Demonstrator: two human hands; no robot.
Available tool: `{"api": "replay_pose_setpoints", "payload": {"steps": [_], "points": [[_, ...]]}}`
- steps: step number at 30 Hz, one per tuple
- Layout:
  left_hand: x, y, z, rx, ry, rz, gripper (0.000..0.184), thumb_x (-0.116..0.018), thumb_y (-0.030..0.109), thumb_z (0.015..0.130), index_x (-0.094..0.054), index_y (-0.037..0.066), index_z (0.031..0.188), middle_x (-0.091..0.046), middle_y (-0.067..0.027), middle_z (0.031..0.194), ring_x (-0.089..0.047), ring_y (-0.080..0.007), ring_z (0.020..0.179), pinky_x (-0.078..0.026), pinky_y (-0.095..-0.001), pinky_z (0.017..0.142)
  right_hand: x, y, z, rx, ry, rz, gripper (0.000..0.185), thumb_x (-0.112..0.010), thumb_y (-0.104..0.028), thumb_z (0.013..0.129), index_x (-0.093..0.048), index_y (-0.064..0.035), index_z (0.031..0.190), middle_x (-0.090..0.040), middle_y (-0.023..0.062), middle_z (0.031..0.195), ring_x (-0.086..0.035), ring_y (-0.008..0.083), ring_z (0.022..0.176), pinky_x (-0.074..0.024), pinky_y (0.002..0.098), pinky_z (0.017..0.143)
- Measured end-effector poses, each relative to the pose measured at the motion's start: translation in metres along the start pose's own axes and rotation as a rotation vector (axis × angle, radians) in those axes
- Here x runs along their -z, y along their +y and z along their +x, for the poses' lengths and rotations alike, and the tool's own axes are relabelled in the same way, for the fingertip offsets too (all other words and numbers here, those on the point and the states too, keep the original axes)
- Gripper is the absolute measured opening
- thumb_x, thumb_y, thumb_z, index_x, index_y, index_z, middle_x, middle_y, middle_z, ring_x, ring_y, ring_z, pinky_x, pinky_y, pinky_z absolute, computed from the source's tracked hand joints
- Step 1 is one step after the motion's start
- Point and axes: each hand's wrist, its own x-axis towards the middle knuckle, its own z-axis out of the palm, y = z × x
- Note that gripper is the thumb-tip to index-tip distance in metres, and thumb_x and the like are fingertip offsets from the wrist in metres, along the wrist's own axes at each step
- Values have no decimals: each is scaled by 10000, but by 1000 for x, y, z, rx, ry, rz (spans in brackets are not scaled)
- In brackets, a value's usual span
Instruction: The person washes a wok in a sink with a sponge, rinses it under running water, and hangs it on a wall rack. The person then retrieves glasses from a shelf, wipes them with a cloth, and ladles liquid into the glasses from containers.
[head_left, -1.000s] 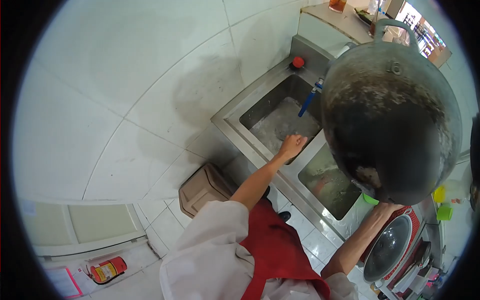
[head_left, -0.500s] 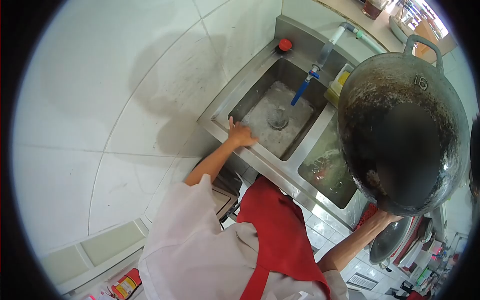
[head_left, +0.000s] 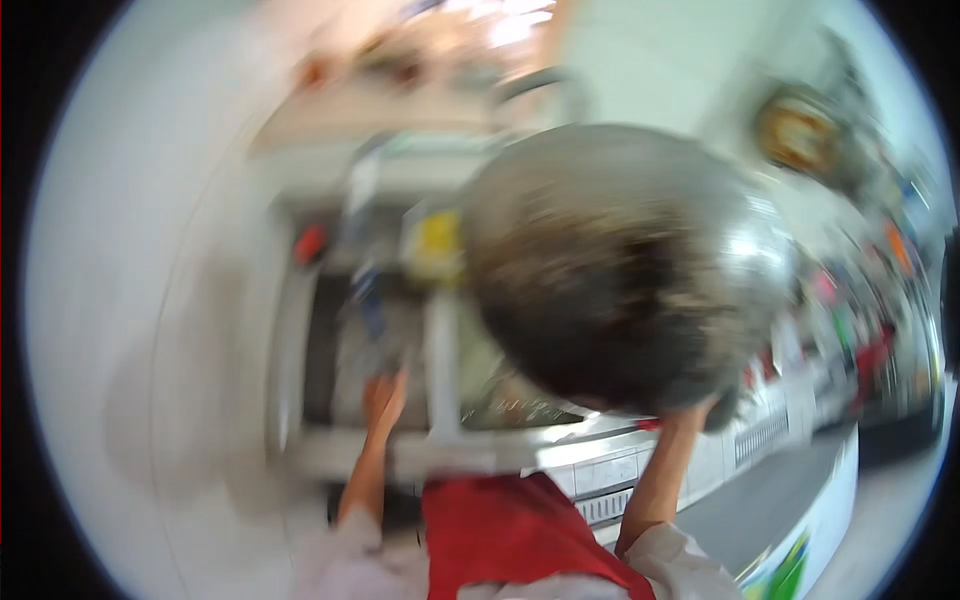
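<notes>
A large dark-bottomed wok (head_left: pixel 630 270) is raised in front of me with its blackened, scratched underside facing me. A loop handle (head_left: pixel 540 85) stands up from its far rim. At the wok's lower edge my right hand (head_left: pixel 692 414) grips it, the fingers mostly hidden behind the metal. Over the left basin (head_left: pixel 320 370) of a steel sink hovers my left hand (head_left: pixel 384 398); motion smears its fingers, and I cannot make out anything in it. Above that hand hangs a tap with a blue spout (head_left: pixel 370 305).
Partly behind the wok lies the right basin (head_left: pixel 490 375), holding cloudy liquid. A yellow item (head_left: pixel 438 235) in a holder and a red round object (head_left: pixel 310 243) sit along the sink's back. Blurred clutter fills the right side; a tiled wall (head_left: pixel 110 300) borders the left.
My view has swung right and blurred. My left hand has left the sink's front edge and reaches over the left basin. The wok stays raised in my right hand, its underside turned toward me.
</notes>
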Motion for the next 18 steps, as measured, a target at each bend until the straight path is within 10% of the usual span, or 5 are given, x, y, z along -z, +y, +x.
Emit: {"api": "replay_pose_setpoints", "payload": {"steps": [3,7,11,15,18], "points": [[-48,-14,12,20,46,-425,704,-327,553,933,-529,-96,1116,-534,-279,1177,-518,-397,1070,-376,-441,931,37,22,62,-294,321,889,329,-442,-219,949,-537,4,1172,-601,80,1085,-598,197,947,-499,315,797],[-109,-54,33,-17,236,-175,503,-431,291,958,-585,-81,657,-563,-282,702,-537,-457,748,-383,-464,859,106,21,151,-100,354,1196,331,-444,-230,940,-553,-1,1153,-601,112,1127,-595,244,988,-495,350,853],[-152,-41,40,225,875,-254,163,-549,93,865,-548,-67,895,-541,-217,807,-514,-406,833,-384,-459,838,166,16,233,-190,588,1181,347,-447,-244,927,-564,-2,1146,-619,125,1106,-609,278,971,-490,395,889],[-111,-18,3,-103,666,-120,192,-568,129,844,-520,-29,942,-564,-213,882,-541,-373,925,-425,-428,871,237,86,334,-303,671,1176,368,-425,-274,925,-570,-24,1154,-632,108,1089,-621,258,962,-493,411,897],[-100,-29,2,226,688,484,381,-466,285,922,-451,23,1198,-554,-174,1119,-512,-352,1066,-369,-491,952,277,126,427,-368,641,1242,361,-439,-265,918,-573,-24,1152,-637,92,1087,-622,246,965,-494,401,898]]}}
